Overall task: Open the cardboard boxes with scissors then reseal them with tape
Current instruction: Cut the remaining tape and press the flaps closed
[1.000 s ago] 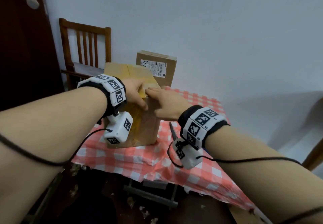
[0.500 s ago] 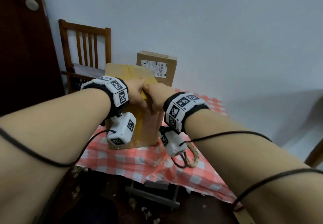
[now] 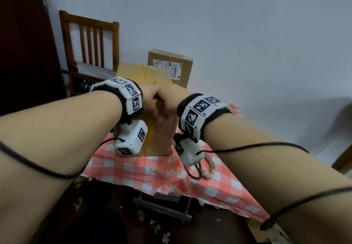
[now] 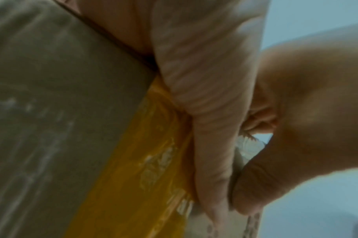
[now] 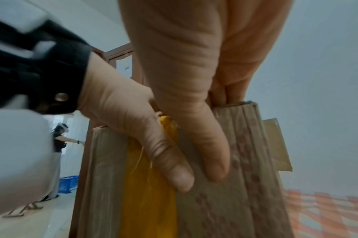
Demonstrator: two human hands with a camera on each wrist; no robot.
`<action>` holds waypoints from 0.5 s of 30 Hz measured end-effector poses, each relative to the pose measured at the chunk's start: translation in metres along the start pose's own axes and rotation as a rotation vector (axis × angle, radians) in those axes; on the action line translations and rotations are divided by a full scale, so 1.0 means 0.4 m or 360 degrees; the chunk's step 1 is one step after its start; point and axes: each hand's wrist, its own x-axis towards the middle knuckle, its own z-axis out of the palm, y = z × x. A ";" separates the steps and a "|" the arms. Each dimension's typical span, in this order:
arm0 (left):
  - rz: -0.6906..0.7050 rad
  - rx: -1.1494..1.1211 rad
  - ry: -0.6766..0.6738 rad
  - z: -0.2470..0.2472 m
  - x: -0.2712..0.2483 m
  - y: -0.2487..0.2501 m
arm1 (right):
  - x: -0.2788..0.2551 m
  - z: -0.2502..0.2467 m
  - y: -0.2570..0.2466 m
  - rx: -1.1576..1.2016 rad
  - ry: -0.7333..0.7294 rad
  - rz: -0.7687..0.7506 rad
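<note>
The tall brown cardboard box (image 3: 162, 129) with a yellow tape strip (image 5: 151, 201) down its near face stands upright on the red-and-white checked table (image 3: 152, 171), near the table's front edge. Both hands meet at the box's top near edge: the left hand (image 3: 150, 101) and right hand (image 3: 167, 104) each grip it, thumbs pressed down the front face beside the tape, fingers curled over the rim. A smaller brown labelled cardboard box (image 3: 171, 66) stands just behind. Bare cloth lies open to the right.
</note>
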 end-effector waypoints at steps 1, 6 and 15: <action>-0.0001 -0.0049 -0.0005 -0.001 0.001 -0.004 | 0.007 -0.006 0.000 0.0001 -0.0037 0.0029; -0.0026 -0.0052 -0.0014 -0.006 -0.008 0.004 | 0.024 0.024 -0.010 0.0090 -0.0094 0.0162; -0.0100 -0.0054 -0.0014 -0.004 -0.007 0.016 | -0.044 0.035 -0.004 -0.0075 0.0278 -0.0029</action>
